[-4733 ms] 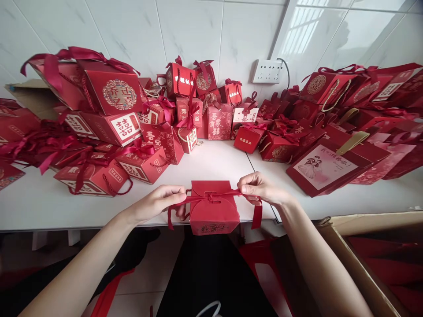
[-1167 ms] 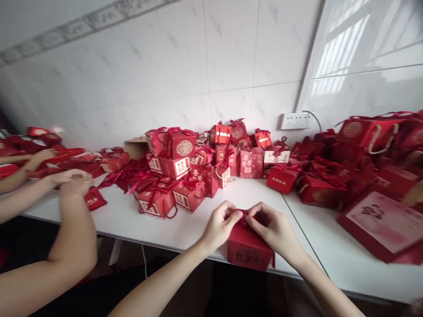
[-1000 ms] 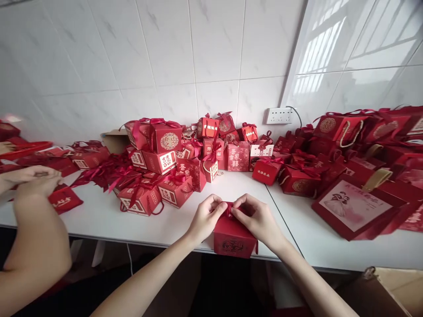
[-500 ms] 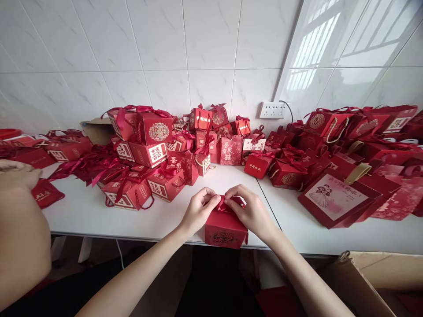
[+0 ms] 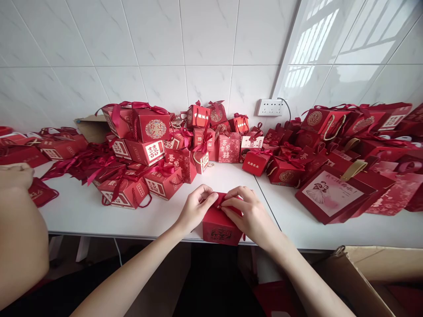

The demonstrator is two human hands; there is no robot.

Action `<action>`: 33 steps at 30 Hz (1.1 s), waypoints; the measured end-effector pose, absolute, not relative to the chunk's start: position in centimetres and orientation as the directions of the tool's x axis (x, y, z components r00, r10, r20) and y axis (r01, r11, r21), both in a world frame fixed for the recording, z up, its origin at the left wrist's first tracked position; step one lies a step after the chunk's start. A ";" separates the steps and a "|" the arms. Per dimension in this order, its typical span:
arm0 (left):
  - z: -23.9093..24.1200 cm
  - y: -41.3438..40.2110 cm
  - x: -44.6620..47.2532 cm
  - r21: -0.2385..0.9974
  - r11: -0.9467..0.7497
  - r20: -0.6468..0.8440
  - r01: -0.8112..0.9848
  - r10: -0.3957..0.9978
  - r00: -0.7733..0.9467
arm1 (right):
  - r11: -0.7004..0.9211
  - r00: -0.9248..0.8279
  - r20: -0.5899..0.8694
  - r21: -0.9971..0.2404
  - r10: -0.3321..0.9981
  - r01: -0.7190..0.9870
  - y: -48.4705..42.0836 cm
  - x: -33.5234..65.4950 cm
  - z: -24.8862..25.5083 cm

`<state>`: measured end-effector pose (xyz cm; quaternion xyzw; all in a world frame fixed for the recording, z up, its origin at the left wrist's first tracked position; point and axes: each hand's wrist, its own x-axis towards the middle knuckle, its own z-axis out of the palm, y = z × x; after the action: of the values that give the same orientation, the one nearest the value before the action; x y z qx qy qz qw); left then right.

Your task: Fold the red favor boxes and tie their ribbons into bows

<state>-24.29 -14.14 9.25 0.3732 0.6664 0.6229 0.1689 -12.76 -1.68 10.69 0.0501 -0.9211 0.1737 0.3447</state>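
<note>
Red box (image 5: 222,232) beneath hands, likely light, stiffish; left hand (image 5: 197,207), right hand (image 5: 249,211) pinch soft-looking ribbon (image 5: 218,200); box best gripped by sides.

Left hand (image 5: 195,208) and right hand (image 5: 254,215), earlier apart, now nearly meet over the box (image 5: 220,232).

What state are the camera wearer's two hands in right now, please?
Left hand: closed, pinching red ribbon atop the red box.
Right hand: closed, pinching the same ribbon.

From the wearer's head, close above the near edge of the white table (image 5: 132,220), the camera faces forward and down, taking in the tiled wall (image 5: 158,35).
</note>
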 end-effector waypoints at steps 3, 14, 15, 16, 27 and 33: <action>9.6 -14.6 -24.5 0.922 -0.007 0.283 0.388 0.696 -0.660 | 0.935 -0.744 0.668 -0.281 0.030 -0.215 -1.4 -12.4 10.7; 10.0 -16.9 -24.0 0.837 0.160 0.258 0.523 0.727 -0.636 | 0.961 -0.753 0.658 -0.188 -0.030 -0.202 0.0 -10.8 10.7; 9.7 -17.0 -24.0 0.833 0.165 0.259 0.528 0.726 -0.636 | 0.965 -0.756 0.654 -0.172 -0.038 -0.198 0.2 -10.6 10.6; 9.5 -17.1 -23.9 0.834 0.163 0.259 0.528 0.728 -0.634 | 0.969 -0.762 0.646 -0.155 -0.049 -0.194 0.3 -10.4 10.5; 9.1 -16.9 -23.6 0.873 0.071 0.303 0.482 0.695 -0.652 | 0.889 -0.824 0.480 -0.454 0.300 0.060 -1.0 -10.0 11.1; 9.7 -17.0 -23.5 0.866 0.199 0.187 0.458 0.721 -0.668 | 0.745 -0.869 0.219 -0.628 0.445 0.223 -2.9 -10.4 11.4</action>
<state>-23.52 -17.01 9.70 0.3861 0.7632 0.5013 0.1308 -10.42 -2.88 11.42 -0.1822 -0.9165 0.3070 0.1804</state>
